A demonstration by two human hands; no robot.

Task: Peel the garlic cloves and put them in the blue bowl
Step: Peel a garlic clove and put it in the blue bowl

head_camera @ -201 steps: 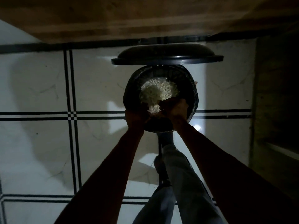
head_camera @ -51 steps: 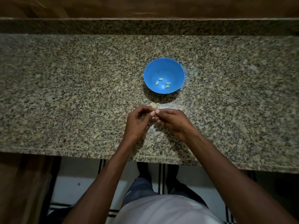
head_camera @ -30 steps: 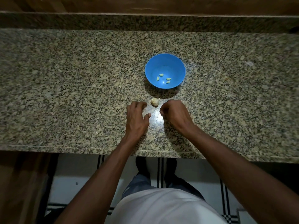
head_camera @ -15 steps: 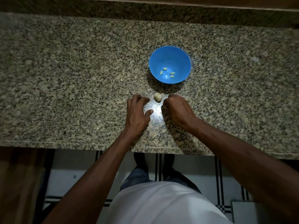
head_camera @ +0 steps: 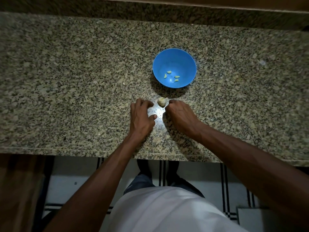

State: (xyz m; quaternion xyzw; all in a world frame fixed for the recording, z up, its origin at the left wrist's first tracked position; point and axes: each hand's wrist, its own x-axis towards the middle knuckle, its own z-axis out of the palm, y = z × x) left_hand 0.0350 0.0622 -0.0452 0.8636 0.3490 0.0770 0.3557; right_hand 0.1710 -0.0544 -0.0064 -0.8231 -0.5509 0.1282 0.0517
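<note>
Speckled granite counter [head_camera: 66, 81]: one round blue plastic bowl [head_camera: 187, 64], four peeled cloves [head_camera: 172, 76] inside. Just before bowl, one pale garlic piece [head_camera: 161, 101], untouched, between left hand [head_camera: 141, 117] and right hand [head_camera: 179, 114], fingers curled, empty.

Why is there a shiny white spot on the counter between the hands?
In the head view, that is glare: light bouncing off the polished counter between the left hand and right hand; the corners fade dark, and the blue bowl casts a near-side shadow.
</note>
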